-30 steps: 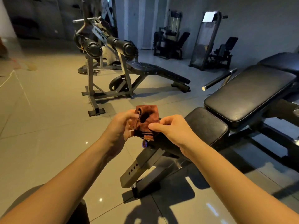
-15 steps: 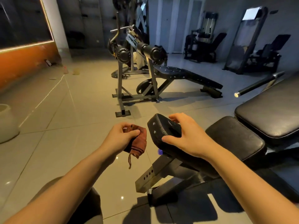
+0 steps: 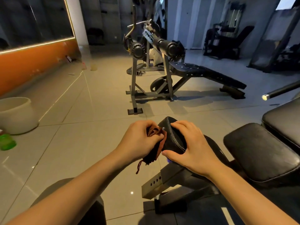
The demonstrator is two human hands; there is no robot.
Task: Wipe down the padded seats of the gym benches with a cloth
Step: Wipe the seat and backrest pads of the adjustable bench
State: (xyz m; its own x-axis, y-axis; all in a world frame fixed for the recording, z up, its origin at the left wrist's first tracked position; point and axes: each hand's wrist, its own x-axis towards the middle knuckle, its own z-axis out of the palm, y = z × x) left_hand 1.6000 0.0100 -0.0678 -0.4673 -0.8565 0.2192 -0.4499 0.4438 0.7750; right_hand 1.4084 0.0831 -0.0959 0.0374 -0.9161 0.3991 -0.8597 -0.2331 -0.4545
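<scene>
A black adjustable bench stands in front of me, with a small raised end pad, a seat pad behind it and a long back pad at the right edge. My right hand grips the end pad, fingers over its top and thumb at its near corner. My left hand holds a bunched brown cloth pressed against the left side of that end pad. A loose thread hangs below the cloth.
A sit-up bench on a grey steel frame stands ahead on the tiled floor. A pale bucket and a green object sit at the left. A bar end pokes in at the right. More machines line the far wall.
My left hand has brought the cloth right, from beside the end pad onto its left side. My right hand let go of the cloth a second ago and now grips the pad. The view panned left.
</scene>
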